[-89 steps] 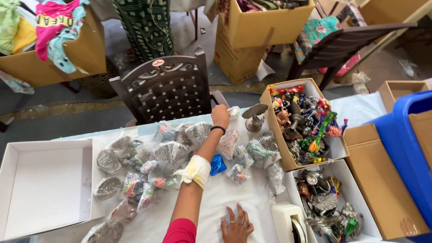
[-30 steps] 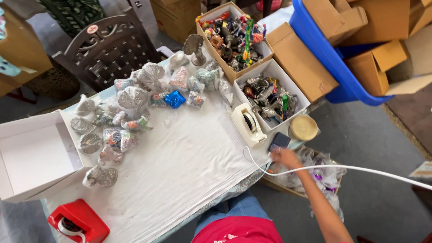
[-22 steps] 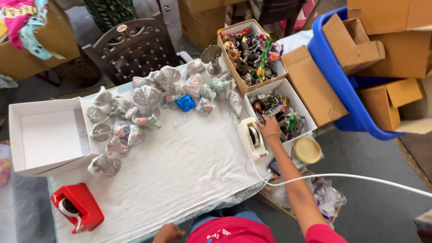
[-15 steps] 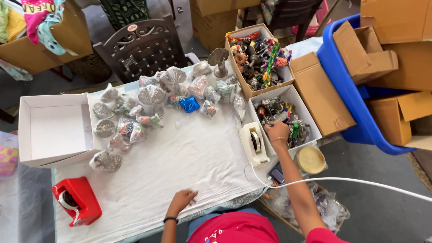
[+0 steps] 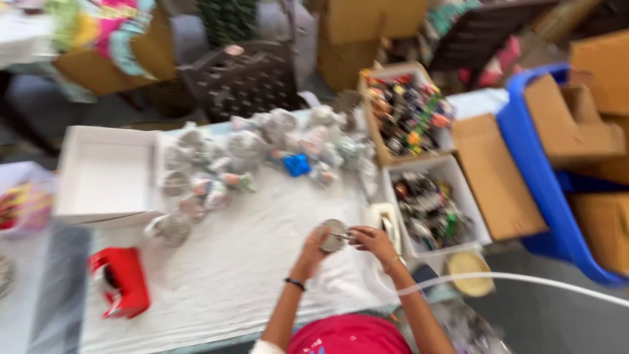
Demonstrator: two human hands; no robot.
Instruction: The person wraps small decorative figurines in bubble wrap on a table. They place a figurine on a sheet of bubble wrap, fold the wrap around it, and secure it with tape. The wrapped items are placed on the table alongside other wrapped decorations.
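The picture is blurred by motion. Both my hands meet over the white cloth near the table's front. My left hand (image 5: 316, 246) and my right hand (image 5: 370, 239) together hold a small round silver ornament (image 5: 333, 236) between them. Just right of my hands stands a cream tape dispenser (image 5: 383, 223). Behind it is a white box of metal trinkets (image 5: 432, 211), and farther back a brown box of colourful figurines (image 5: 406, 111). A heap of plastic-wrapped ornaments (image 5: 249, 154) lies across the cloth's far side.
A red tape dispenser (image 5: 120, 282) sits front left, an open white box (image 5: 108, 174) at the left. A blue tub (image 5: 537, 170) with cardboard boxes stands right. A white cable (image 5: 524, 280) crosses at lower right. A dark chair (image 5: 239, 78) stands behind the table.
My right hand left the white trinket box and came over the cloth with a silver ornament. My left hand rose from the table's front edge to meet it. The view shifted right.
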